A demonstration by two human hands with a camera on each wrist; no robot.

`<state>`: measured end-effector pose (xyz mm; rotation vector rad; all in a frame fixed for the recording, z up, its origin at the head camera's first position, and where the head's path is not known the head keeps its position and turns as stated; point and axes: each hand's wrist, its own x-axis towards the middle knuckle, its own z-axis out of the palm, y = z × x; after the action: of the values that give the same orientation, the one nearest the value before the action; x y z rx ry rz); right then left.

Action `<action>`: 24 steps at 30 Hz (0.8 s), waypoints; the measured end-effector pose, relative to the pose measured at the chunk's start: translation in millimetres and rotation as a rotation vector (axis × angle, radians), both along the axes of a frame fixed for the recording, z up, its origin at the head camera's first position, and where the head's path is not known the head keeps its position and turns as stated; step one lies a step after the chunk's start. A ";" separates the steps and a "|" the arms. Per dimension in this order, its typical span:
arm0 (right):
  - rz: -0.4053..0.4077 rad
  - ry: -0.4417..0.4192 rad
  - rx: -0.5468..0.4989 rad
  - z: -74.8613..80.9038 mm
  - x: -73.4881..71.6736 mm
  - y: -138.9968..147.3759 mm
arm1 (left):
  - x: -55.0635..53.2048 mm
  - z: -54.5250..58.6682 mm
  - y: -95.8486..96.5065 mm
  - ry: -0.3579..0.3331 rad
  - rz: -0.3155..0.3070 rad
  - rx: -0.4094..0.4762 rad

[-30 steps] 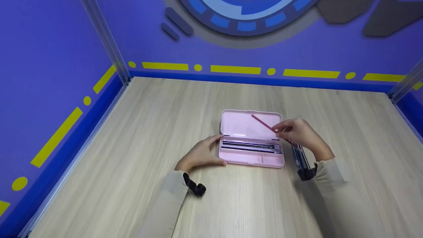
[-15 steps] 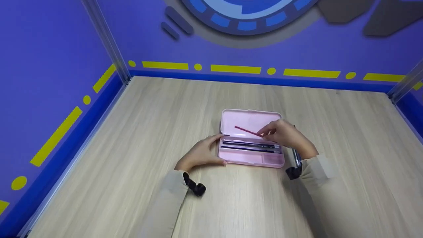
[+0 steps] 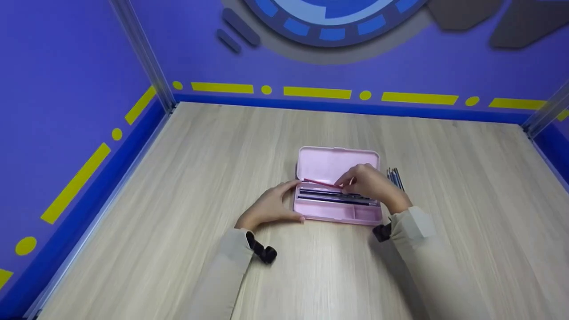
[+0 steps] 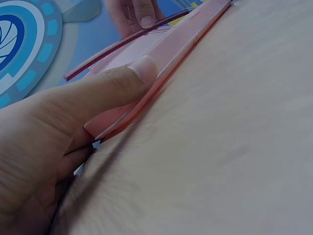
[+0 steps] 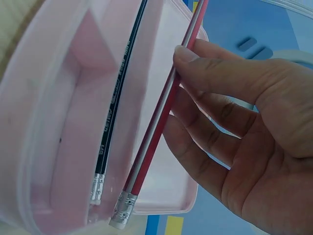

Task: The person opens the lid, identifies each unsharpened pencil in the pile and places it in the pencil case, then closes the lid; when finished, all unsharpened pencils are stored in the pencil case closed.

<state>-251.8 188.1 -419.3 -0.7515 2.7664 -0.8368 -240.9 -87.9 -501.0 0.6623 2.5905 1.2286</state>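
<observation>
An open pink pencil case (image 3: 324, 210) lies on the table, its lid tipped back on the far side. My left hand (image 3: 266, 205) grips its left end, thumb at the near corner and fingers towards the hinge; in the left wrist view the thumb (image 4: 117, 85) presses on the rim. Between thumb and fingertips my right hand (image 3: 368, 183) pinches a red pencil (image 5: 152, 129) with a pale stripe and a white eraser. The pencil is held slanting over the case near the hinge. Dark pencils (image 3: 329, 194) with white erasers lie in the case's long rear compartment.
Several more pencils (image 3: 394, 178) lie in a bunch on the table just right of the case, partly hidden by my right hand and wrist. Blue walls (image 3: 311, 71) with yellow marks border the wooden table (image 3: 213, 146) at the back and sides.
My right hand has carried the red pencil left and down from beside the lid to over the rear compartment, turning it nearer level with the case. The left hand stays put.
</observation>
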 end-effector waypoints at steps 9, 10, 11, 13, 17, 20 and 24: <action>0.016 0.002 0.023 -5.1 -0.4 -8.7 | -0.2 -0.4 0.2 -0.014 0.006 0.002; 0.017 -0.001 0.022 -5.7 -0.4 -9.6 | -0.2 -0.3 0.3 -0.014 0.006 0.000; 0.017 -0.008 0.022 -6.0 -0.2 -10.6 | -0.3 -0.2 0.4 -0.013 0.006 -0.002; 0.017 -0.016 0.024 -7.0 0.0 -12.3 | 0.0 0.1 0.3 -0.014 0.006 -0.002; 0.010 -0.029 0.026 -8.7 0.9 -14.7 | 0.0 0.3 0.2 -0.018 0.007 -0.002; -0.001 -0.038 0.025 -9.6 1.7 -15.9 | -0.4 -0.6 -0.2 -0.002 -0.002 0.006; -0.009 -0.052 0.026 -11.1 1.8 -16.5 | -0.8 -1.9 -0.9 0.020 -0.011 0.013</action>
<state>-250.0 171.7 -430.4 -0.7038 2.7315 -0.8089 -241.8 -88.8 -502.8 0.6939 2.5936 1.2431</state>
